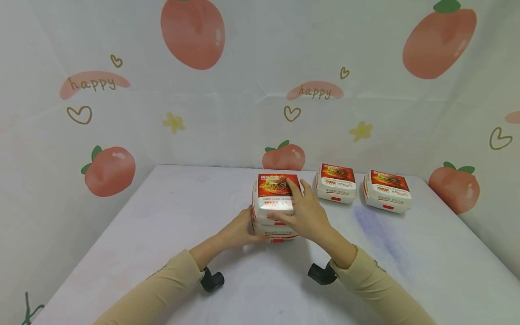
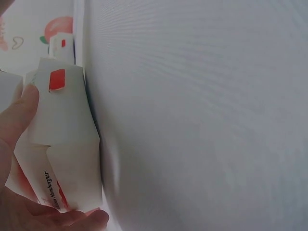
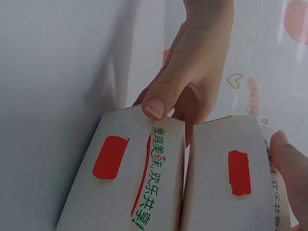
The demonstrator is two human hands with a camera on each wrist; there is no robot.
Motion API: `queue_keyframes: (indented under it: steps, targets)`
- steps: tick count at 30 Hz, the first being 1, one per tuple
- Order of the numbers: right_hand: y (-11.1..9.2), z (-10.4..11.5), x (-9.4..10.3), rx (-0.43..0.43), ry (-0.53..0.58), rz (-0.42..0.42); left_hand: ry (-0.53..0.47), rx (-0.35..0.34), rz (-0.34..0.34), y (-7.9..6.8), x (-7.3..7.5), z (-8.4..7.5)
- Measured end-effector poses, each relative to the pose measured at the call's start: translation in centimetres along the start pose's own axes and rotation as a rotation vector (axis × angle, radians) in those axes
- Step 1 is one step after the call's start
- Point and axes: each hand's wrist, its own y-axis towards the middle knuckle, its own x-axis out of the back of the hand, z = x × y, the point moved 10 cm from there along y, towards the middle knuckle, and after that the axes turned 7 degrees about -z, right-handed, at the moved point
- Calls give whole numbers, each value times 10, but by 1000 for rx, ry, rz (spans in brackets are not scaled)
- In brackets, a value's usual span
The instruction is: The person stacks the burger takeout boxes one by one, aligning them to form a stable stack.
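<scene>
Two white hamburger boxes with red-and-orange printed lids stand stacked in the middle of the table. The upper box (image 1: 268, 215) sits over the lower box (image 1: 271, 231), with a narrow gap between them in the right wrist view. My left hand (image 1: 240, 230) grips the lower box from the left, thumb (image 2: 24, 110) on its front and fingers along its side. My right hand (image 1: 310, 214) holds the upper box from the right, its thumb (image 3: 288, 159) at the front edge and fingers over the lid. Red tabs (image 3: 110, 157) mark both box fronts.
Two matching hamburger boxes, one (image 1: 336, 184) just right of the stack and another (image 1: 387, 192) farther right, stand near the table's back edge. Behind the white table (image 1: 183, 198) hangs a cloth (image 1: 252, 45) printed with fruit. A bluish smear (image 1: 378, 234) marks the tabletop.
</scene>
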Motion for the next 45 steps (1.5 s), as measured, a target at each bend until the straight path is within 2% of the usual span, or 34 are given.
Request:
queue_keyframes:
  steps: [6,13,18,25,39,45]
  targets:
    - [-1,-6,4,-14,14,11,37,15,-27,-1,6,0]
    - [-2,-18,13,-45,67,18,121,176,-103,-11,24,6]
    - [-3,-29,22,-40,130,8,148,224,-135,-15,33,4]
    - [-5,-52,38,-54,169,-57,144,215,-152,-14,37,-3]
    - [-12,-110,66,-160,128,-113,102,165,-156,-12,34,-11]
    - [-15,-143,77,-236,115,-138,107,154,-164,-11,34,-12]
